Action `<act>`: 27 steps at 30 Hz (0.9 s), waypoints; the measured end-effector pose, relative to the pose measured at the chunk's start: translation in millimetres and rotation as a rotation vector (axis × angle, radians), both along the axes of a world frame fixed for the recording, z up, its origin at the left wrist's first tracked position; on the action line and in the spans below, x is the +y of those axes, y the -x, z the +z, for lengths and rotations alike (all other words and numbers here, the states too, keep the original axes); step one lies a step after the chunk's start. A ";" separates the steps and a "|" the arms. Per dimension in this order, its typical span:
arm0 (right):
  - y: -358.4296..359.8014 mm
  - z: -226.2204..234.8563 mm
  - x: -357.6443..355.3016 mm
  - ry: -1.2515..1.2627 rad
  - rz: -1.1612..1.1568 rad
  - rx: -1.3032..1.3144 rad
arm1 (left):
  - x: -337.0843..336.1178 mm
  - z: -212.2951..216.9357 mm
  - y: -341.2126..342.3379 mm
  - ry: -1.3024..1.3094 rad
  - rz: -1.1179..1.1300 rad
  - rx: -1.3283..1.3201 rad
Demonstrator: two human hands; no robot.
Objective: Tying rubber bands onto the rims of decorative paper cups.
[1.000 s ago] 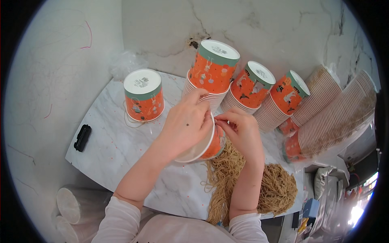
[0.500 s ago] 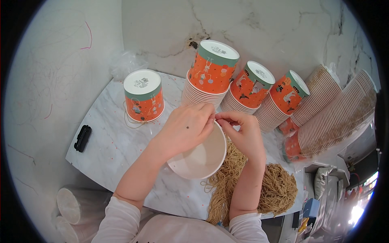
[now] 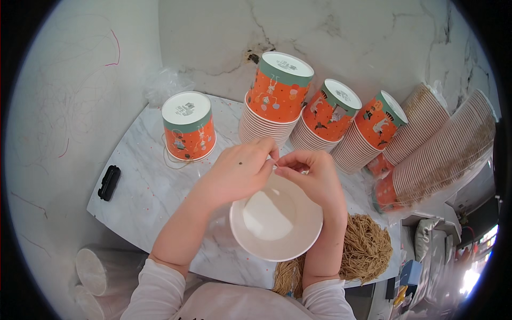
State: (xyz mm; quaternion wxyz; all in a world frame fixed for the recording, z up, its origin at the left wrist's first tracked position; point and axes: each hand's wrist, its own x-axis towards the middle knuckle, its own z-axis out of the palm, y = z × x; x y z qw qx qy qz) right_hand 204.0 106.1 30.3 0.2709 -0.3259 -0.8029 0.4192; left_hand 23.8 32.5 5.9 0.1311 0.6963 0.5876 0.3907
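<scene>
A white-lined paper bucket [image 3: 269, 216] lies with its open mouth toward me, below my hands. At its far rim, my left hand [image 3: 242, 168] is closed in a pinch. My right hand [image 3: 312, 173] pinches right beside it, the two sets of fingertips nearly meeting. Something thin and small shows between them, too fine to name. Under my right forearm, and partly hidden by the bucket, lies a bundle of tan string [image 3: 365, 248]. To the left stands an upturned orange and green paper bucket [image 3: 189, 130] with a loop of string at its base.
Along the back stand nested stacks of upturned orange buckets [image 3: 277, 101], with more in plastic wrap [image 3: 437, 154] at the right. A black clip-like object [image 3: 109, 183] lies near the left edge of the marble-patterned table [image 3: 138, 202]. Wrapped white stacks [image 3: 106, 269] sit lower left.
The bucket has swung toward me and to the right, its mouth now showing more fully and covering more string. Both hands have shifted slightly nearer, still pinched together.
</scene>
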 end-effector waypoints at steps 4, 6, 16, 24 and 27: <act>-8.8 0.0 2.4 0.010 0.129 -0.030 | 1.8 1.9 9.1 0.154 -0.280 -0.284; -10.7 1.2 2.0 0.017 0.212 -0.021 | 1.9 4.7 13.1 0.218 -0.397 -0.309; -15.4 13.2 -7.1 -0.076 0.348 -0.026 | -0.1 6.7 34.7 0.448 -0.607 -0.412; -14.2 5.9 2.8 -0.089 0.428 -0.029 | -20.1 27.3 54.9 0.388 -0.379 -0.605; -6.8 1.3 3.7 -0.056 0.472 -0.022 | -19.0 14.8 60.1 0.176 -0.399 -0.448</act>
